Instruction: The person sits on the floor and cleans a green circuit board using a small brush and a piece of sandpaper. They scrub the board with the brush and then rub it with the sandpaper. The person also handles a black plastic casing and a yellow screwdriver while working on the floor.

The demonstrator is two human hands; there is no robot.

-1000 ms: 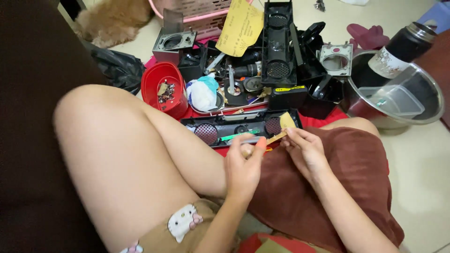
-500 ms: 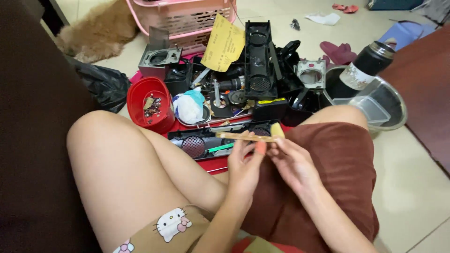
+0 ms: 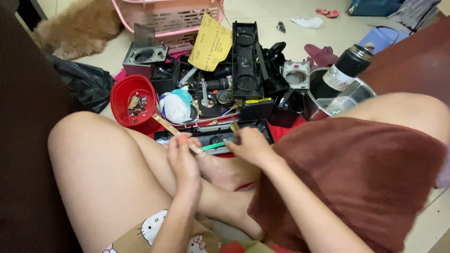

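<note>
My left hand (image 3: pixel 183 163) is closed on a thin wooden stick (image 3: pixel 165 125) that slants up and left toward the red bowl (image 3: pixel 123 95). My right hand (image 3: pixel 251 146) is curled just to the right, over a black tray (image 3: pixel 213 136) of parts. A small tan piece (image 3: pixel 234 126) pokes out above its fingers. A green-handled tool (image 3: pixel 213 146) lies between the two hands; I cannot tell whether either hand touches it. Both hands hover over my crossed legs.
Black machine parts (image 3: pixel 246 61) are heaped on the floor ahead, with a yellow paper (image 3: pixel 211 43), a pink basket (image 3: pixel 173 18), a steel pot (image 3: pixel 318 79) and a black flask (image 3: pixel 348 68). A black bag (image 3: pixel 84 84) and a furry animal (image 3: pixel 79 28) lie at the left. A brown cloth (image 3: pixel 365 178) covers my right leg.
The stick lay level between both hands; now my left hand alone holds it, tilted up to the left. My right hand has come off it and dropped to the tray.
</note>
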